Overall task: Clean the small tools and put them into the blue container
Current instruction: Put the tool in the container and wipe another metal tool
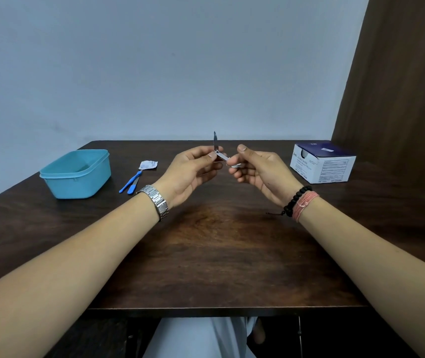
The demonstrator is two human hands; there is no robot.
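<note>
A small metal nail clipper point(217, 151) is held up over the middle of the table, its thin lever standing upright. My left hand point(193, 171) pinches the clipper's body between thumb and fingertips. My right hand point(255, 169) pinches a small white wipe point(234, 165) against the clipper's lower end. The blue container point(77, 174) stands open at the left of the table. Two blue-handled small tools point(131, 186) lie side by side to its right.
A torn white wipe wrapper point(148, 164) lies beyond the blue tools. A white and dark blue box of wipes point(322, 164) sits at the right rear. A brown curtain point(400, 73) hangs at the right, and the dark wooden table point(219, 249) ends near my lap.
</note>
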